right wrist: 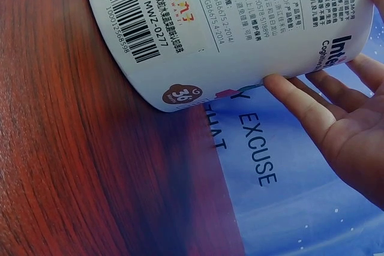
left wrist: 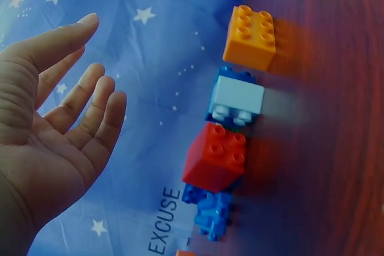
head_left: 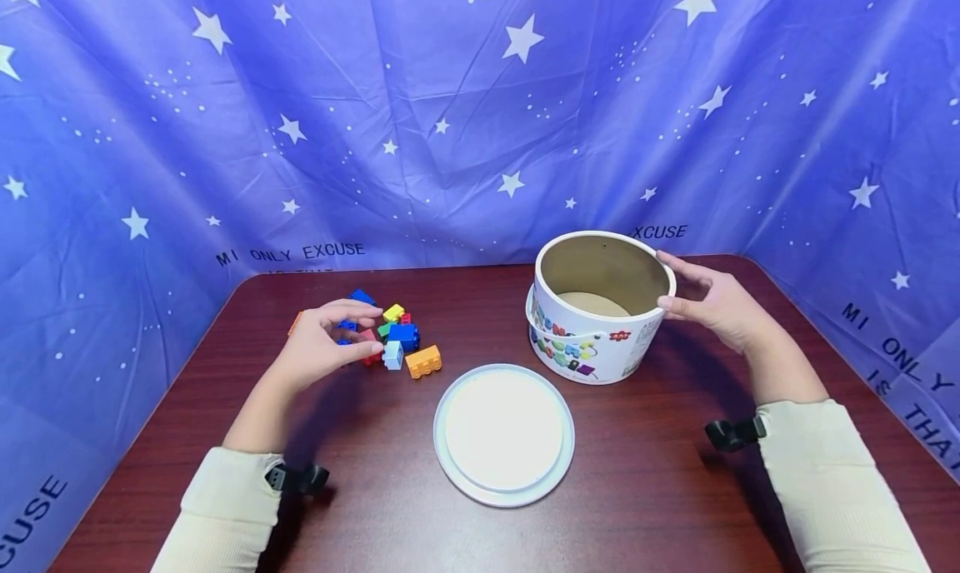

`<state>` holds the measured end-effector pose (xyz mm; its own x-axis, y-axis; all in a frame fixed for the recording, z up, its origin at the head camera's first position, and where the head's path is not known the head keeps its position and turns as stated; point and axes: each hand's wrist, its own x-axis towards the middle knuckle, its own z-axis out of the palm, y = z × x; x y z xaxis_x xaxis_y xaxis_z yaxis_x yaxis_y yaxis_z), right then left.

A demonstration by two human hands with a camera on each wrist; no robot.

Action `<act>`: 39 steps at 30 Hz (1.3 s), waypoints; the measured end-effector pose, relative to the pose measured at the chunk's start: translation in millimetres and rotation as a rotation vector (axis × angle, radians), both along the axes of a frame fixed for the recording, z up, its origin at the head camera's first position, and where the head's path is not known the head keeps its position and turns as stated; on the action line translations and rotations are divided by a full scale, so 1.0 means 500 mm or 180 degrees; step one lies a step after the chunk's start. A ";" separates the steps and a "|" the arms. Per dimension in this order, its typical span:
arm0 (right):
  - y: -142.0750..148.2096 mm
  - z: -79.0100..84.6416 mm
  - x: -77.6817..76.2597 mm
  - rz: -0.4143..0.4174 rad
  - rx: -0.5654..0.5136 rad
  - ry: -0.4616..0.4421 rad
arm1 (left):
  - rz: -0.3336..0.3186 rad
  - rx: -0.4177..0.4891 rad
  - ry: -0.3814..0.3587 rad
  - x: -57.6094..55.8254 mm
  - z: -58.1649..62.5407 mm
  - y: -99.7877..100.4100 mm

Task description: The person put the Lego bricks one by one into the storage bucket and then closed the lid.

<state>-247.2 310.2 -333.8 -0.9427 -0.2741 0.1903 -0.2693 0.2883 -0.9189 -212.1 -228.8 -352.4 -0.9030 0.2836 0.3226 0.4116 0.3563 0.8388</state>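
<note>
A white round bucket (head_left: 587,348) with coloured print stands at the back right of the table, and its inside shows only a bare bottom. My right hand (head_left: 708,302) touches the right side of its rim, thumb and fingers spread. In the right wrist view, fairly straight fingers (right wrist: 303,109) lie against the bucket's wall. My left hand (head_left: 318,344) hovers by a group of toy building bricks with loosely bent fingers and holds nothing. Among them are an orange brick (head_left: 424,362), a light blue brick (head_left: 393,356), a red brick (left wrist: 216,157) and a yellow brick (head_left: 393,312). The left hand partly hides the group.
A round white lid (head_left: 504,431) lies on the dark red wooden table (head_left: 390,490), in front of the bucket. The bucket's white handle (head_left: 570,338) hangs down its front. A blue star-printed curtain (head_left: 450,98) rises behind the table and along both sides.
</note>
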 end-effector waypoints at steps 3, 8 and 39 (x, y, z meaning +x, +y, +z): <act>0.000 0.000 0.000 0.0004 -0.0040 -0.0010 | 0.0082 -0.0037 -0.0005 0.004 -0.005 -0.008; 0.000 0.000 0.001 0.0002 -0.0009 0.0003 | 0.0173 -0.0115 0.0016 0.005 -0.023 -0.023; 0.000 -0.005 0.002 0.0010 -0.0072 0.0066 | 0.0418 -0.0812 -0.0631 -0.047 -0.096 -0.073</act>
<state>-246.0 310.1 -336.3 -0.9376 -0.2726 0.2159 -0.2892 0.2665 -0.9194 -235.6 -265.1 -400.6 -0.9752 0.2098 0.0711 0.1864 0.6039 0.7749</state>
